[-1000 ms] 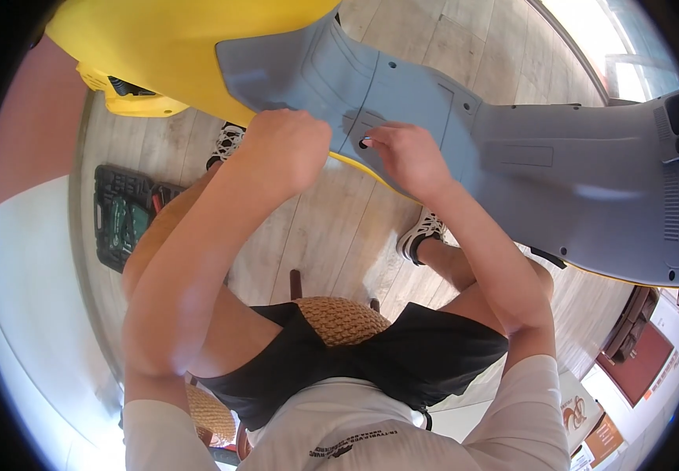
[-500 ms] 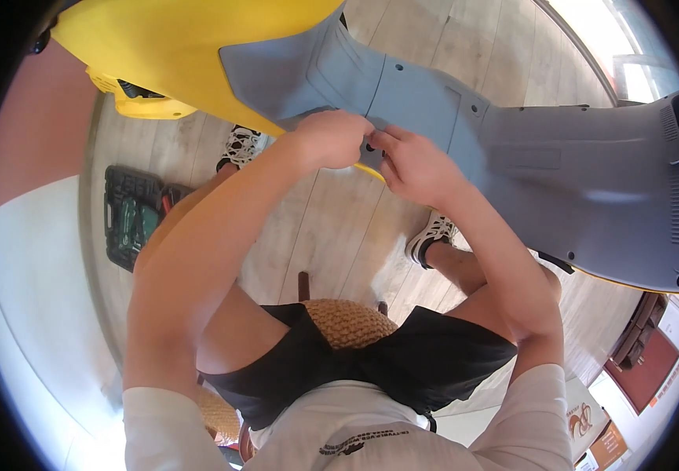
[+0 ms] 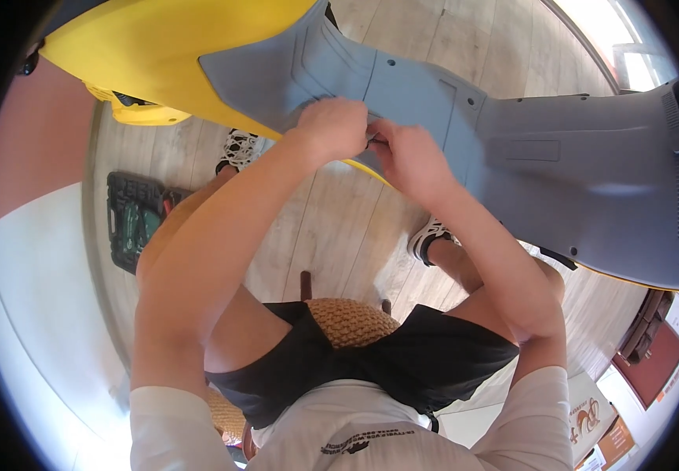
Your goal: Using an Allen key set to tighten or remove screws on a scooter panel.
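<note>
Both my hands meet over the near edge of the grey footboard of a yellow-bodied scooter. My left hand is closed in a loose fist against the board, its knuckles up; whatever its fingers hold is hidden underneath. Right beside it, my right hand has thumb and fingers pinched together close to the left fingertips. A small dark spot shows by those fingertips, too small to tell as a part or a hole. Yellow trim runs along the edge below the hands.
An open dark tool case with green tools lies on the wooden floor at left. I sit on a woven stool, a shoe near the scooter. The grey seat-side panel rises at right. Boxes stand lower right.
My right hand has turned and its fingers have curled in closer to the left hand. The left hand stays closed at nearly the same spot. The view has shifted slightly.
</note>
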Motion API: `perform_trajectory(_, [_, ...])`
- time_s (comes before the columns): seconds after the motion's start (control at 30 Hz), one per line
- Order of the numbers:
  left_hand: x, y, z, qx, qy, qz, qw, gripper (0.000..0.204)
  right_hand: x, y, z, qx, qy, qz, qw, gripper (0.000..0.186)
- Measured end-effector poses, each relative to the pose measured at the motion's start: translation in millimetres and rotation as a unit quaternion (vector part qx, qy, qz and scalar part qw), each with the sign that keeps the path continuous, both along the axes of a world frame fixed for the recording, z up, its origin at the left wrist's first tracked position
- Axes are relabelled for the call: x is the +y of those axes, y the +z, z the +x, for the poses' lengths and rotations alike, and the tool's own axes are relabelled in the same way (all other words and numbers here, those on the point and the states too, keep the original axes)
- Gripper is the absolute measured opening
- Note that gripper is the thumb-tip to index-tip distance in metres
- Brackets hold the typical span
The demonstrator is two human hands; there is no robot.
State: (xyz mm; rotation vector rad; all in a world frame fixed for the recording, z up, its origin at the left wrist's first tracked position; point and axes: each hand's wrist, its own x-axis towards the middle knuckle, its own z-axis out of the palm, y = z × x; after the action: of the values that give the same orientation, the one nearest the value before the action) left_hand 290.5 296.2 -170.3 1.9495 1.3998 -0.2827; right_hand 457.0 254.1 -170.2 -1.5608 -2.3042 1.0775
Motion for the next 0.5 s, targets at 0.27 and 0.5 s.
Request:
perform_trajectory(0.27, [3, 3, -14, -0.017, 0.021, 0.031, 0.999, 0.024, 8, 0, 7, -0.033, 0.142, 0.141, 0.979, 0.023])
perform_trajectory(0.5, [-9, -15, -14, 0.005, -0.013, -0.008, 1.0, 0.02, 9, -2, 5, -0.012, 0.08, 0.102, 0.991, 0.016])
